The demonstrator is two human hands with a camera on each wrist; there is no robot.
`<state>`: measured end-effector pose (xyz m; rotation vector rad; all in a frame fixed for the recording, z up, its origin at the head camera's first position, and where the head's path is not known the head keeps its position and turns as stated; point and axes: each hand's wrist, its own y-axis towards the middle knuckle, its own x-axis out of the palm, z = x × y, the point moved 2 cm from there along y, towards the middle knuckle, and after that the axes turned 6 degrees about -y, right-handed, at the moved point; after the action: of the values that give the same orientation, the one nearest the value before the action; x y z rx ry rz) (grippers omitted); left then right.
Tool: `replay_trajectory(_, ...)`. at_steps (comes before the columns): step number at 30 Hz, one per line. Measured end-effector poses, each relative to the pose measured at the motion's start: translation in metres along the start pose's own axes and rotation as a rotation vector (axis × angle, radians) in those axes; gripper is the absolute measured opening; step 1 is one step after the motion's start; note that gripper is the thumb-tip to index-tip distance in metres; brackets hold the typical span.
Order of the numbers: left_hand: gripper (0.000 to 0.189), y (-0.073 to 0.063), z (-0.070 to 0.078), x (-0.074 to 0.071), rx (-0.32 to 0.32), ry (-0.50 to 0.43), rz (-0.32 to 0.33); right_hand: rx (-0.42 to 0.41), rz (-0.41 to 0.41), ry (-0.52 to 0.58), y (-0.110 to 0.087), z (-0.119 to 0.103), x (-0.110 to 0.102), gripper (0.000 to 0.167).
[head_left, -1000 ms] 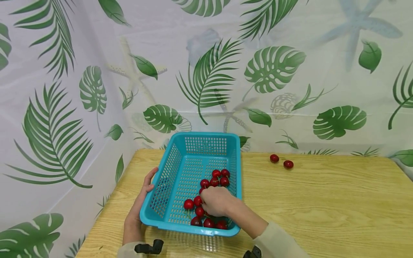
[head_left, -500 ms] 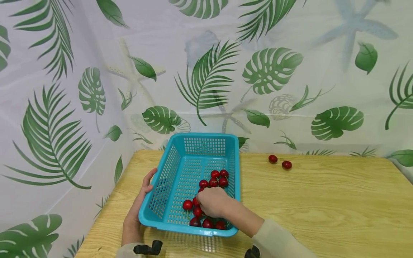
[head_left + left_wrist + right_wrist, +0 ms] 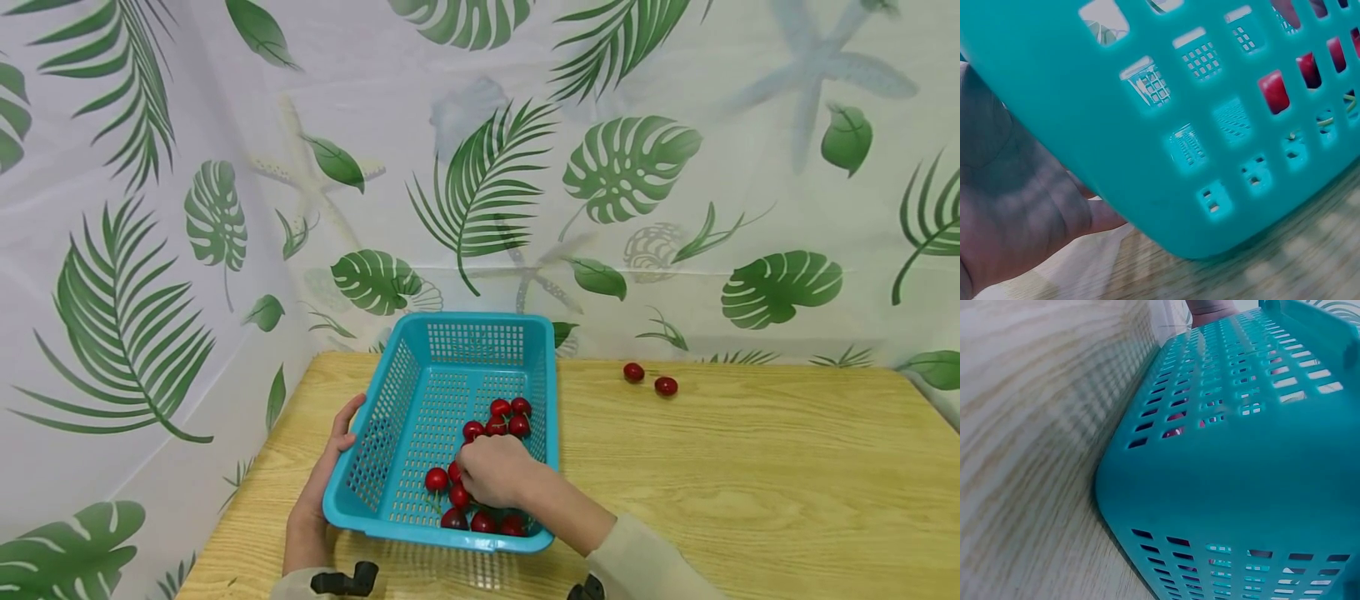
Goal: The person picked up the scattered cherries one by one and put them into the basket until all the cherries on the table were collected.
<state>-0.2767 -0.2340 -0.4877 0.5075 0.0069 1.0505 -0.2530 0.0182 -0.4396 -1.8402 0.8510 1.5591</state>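
Observation:
My left hand (image 3: 330,458) lies along the outer left side of a blue plastic basket (image 3: 442,537), its fingertips touching the wall near the rim. In the left wrist view its palm (image 3: 1022,200) faces the basket wall (image 3: 1104,125), the fingers partly hidden behind it. Inside the basket, my right hand (image 3: 495,471) reaches down among red cherries, fingers bent and their tips hidden; I cannot tell whether they pinch one. Several cherries (image 3: 437,479) with green stems lie on the right half of the basket floor. The right wrist view has the basket corner (image 3: 1210,481) from outside.
The basket stands on a wooden table (image 3: 750,483), near its left end. Two more cherries (image 3: 666,386) lie on the table at the back right. A leaf-printed cloth (image 3: 637,167) hangs behind and along the left.
The right hand has shifted slightly left among the cherries, then stayed in place. The left hand keeps its place on the basket; the whole view drifts slightly.

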Motion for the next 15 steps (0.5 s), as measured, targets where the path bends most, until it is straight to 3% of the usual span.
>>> replay_trajectory(4, 0.065, 0.001, 0.0, -0.001, 0.013, -0.017, -0.006, -0.003, 0.024, 0.019, 0.001, 0.0, -0.001, 0.026)
replay_trajectory(7, 0.066, 0.0, 0.002, 0.0, -0.021, 0.003, 0.028, -0.002, 0.054, 0.041, 0.002, 0.001, -0.002, 0.025)
replay_trajectory(8, 0.065, -0.001, 0.003, 0.001, -0.053, 0.015, 0.054, 0.0, 0.069, 0.05, 0.002, 0.002, -0.002, 0.026)
replay_trajectory(12, 0.058, -0.007, 0.008, 0.009, -0.284, 0.04, 0.216, 0.008, 0.165, 0.113, 0.003, 0.006, -0.007, 0.022)
replay_trajectory(15, 0.058, -0.01, 0.007, 0.011, -0.388, 0.023, 0.292, 0.013, 0.269, 0.176, 0.002, 0.01, -0.013, 0.018)
